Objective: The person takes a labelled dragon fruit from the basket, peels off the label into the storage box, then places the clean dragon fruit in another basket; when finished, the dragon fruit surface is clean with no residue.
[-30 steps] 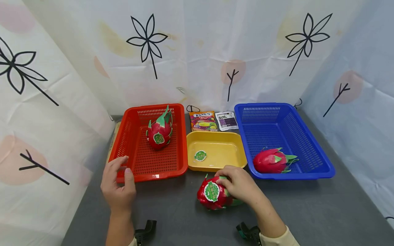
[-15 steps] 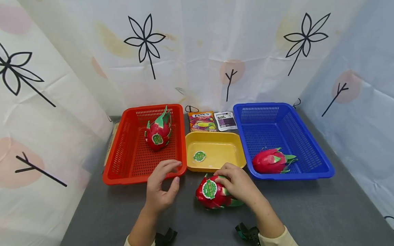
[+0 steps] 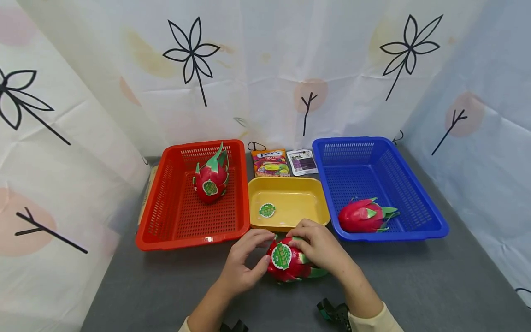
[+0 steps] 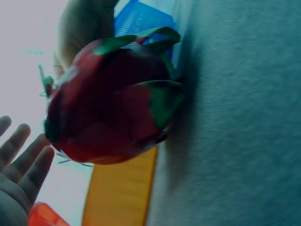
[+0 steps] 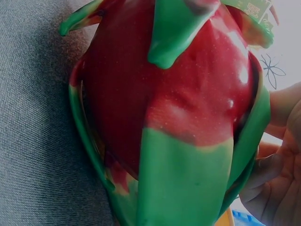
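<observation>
A dragon fruit [image 3: 290, 269] with a round green-and-white sticker [image 3: 281, 256] lies on the grey table in front of the yellow tray [image 3: 298, 227]. My right hand [image 3: 321, 249] grips it from the upper right, thumb and fingers around its side. At the fruit's left end is my left hand [image 3: 244, 263], fingers extended and slightly bent, thumb apart; in the left wrist view its fingertips [image 4: 46, 141] are close beside the fruit [image 4: 108, 108], and contact is hard to tell. The right wrist view shows the fruit's green-tipped scales [image 5: 186, 174] up close.
At the left, a red basket [image 3: 192, 242] holds a stickered dragon fruit [image 3: 211, 180]. The blue basket [image 3: 398, 236] at the right holds another [image 3: 362, 216]. A round green sticker [image 3: 267, 210] lies in the yellow tray. Behind it are a candy packet [image 3: 270, 163] and a white-purple packet [image 3: 302, 162].
My left hand has moved right, from the red basket's front left corner to the left end of the dragon fruit. My right hand has kept its grip on the fruit, nearly in place.
</observation>
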Demonstrator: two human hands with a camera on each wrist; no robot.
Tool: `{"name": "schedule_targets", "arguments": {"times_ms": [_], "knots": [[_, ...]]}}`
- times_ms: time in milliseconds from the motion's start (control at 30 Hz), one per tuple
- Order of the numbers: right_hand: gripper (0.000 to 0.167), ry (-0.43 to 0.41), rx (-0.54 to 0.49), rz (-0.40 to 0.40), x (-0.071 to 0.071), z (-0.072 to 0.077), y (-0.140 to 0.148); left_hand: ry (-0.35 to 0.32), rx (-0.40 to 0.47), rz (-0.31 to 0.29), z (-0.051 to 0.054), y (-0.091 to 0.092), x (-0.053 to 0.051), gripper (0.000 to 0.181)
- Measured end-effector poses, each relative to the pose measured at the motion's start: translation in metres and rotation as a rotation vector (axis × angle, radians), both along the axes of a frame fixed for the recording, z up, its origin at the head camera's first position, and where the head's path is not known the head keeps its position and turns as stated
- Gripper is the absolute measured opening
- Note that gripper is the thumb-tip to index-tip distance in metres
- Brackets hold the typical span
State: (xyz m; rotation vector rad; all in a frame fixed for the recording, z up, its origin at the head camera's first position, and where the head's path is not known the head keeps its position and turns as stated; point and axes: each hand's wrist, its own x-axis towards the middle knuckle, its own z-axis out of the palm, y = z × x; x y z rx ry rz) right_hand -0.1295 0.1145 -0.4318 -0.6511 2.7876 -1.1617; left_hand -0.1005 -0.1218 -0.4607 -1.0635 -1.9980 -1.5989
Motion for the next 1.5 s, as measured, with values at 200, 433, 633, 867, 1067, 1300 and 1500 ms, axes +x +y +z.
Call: {"name": "schedule_targets", "arguments": {"times_ms": [200, 433, 633, 867, 1067, 1300, 1500], "knots": [[0.013, -0.004, -0.004, 0.01, -0.001, 0.0, -0.001, -0.161, -0.112, -0.034, -0.013, 0.001, 0.002, 0.053], [0.014, 0.02, -0.011, 0.005, 0.0, -0.003, -0.001, -0.337, -0.186, -0.033, -0.028, 0.004, 0.005, 0.07], [0.016, 0.022, -0.014, -0.006, 0.001, -0.003, -0.001, -0.472, -0.243, -0.034, -0.034, 0.005, 0.004, 0.077], [0.021, -0.043, -0.124, -0.054, 0.003, -0.005, 0.0, -0.47, -0.208, -0.047, -0.035, 0.006, 0.002, 0.07], [0.022, -0.138, -0.273, -0.068, 0.007, 0.001, -0.001, -0.447, -0.195, -0.031, -0.035, 0.006, 0.002, 0.07], [0.023, -0.242, -0.282, -0.078, 0.014, 0.014, -0.008, -0.434, -0.169, -0.043, -0.037, 0.008, 0.001, 0.071], [0.02, -0.259, -0.244, -0.133, 0.019, 0.02, -0.018, -0.431, -0.163, -0.051, -0.038, 0.009, 0.002, 0.071]]}}
